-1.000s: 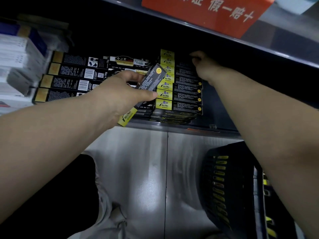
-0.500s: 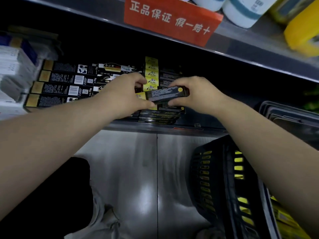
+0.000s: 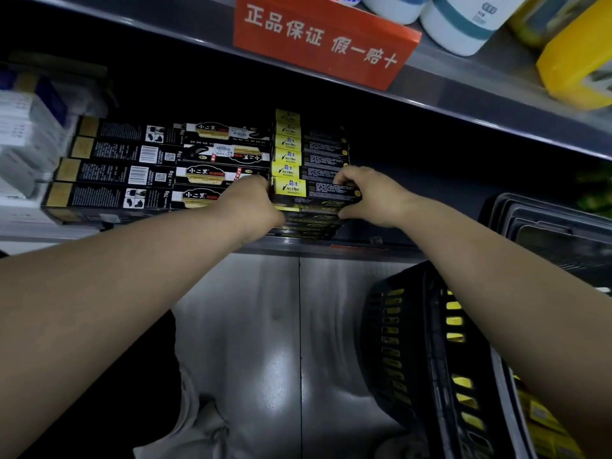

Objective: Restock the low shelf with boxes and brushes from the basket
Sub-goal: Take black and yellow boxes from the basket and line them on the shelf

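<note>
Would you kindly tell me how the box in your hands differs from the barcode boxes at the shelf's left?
The held box has a bright yellow end; the barcode boxes have dull gold ends. The left hand and right hand grip the held box at its ends; the barcode boxes lie untouched. The held box's top shows only fine print, the barcode boxes white barcodes. Both are long and black.
</note>
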`<state>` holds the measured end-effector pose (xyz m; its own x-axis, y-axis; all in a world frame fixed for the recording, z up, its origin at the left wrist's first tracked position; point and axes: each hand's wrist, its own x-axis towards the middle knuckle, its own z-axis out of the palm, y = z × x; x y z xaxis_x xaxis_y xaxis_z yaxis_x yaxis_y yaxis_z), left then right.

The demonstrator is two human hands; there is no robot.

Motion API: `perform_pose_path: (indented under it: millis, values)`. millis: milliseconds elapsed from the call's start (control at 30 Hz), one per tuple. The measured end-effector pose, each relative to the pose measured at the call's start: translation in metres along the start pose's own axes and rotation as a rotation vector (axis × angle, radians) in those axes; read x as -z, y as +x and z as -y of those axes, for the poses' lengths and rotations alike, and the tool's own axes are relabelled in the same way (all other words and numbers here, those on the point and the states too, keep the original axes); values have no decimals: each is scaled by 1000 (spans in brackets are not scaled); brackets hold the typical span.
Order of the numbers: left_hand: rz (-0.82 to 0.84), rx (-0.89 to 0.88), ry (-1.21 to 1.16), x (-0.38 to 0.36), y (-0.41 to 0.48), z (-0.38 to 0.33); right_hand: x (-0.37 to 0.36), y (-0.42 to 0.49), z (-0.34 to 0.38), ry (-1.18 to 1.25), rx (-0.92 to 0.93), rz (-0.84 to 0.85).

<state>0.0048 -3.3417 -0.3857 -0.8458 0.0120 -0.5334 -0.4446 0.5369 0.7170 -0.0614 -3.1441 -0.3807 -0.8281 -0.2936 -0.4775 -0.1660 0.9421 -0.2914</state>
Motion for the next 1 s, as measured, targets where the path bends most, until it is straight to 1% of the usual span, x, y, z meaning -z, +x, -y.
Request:
perform_pose_path:
  millis: [233, 433, 567, 600, 700, 800, 900, 1000]
  values:
    - [-2, -18, 9, 0, 0, 4, 0, 1, -1, -10, 30, -3]
    - [10, -32, -17, 2, -6, 1, -1, 0, 2, 19, 12, 10]
    - [-52, -105, 117, 4, -16, -9, 6, -5, 4, 15, -32, 52]
    - [-79, -122, 148, 4, -19, -12, 11, -10, 5, 29, -34, 42]
    - [-176, -220, 243, 2, -34, -28, 29, -36, 5, 169, 7, -107]
    - [-193, -400, 248, -6, -52, -48, 44, -81, 0, 302, 55, -273]
    - [-97, -541, 193, -19, -74, -66, 50, -135, -14, 366, 78, -373]
    - [42, -674, 172, -37, -97, -85, 50, -187, -37, 425, 22, -443]
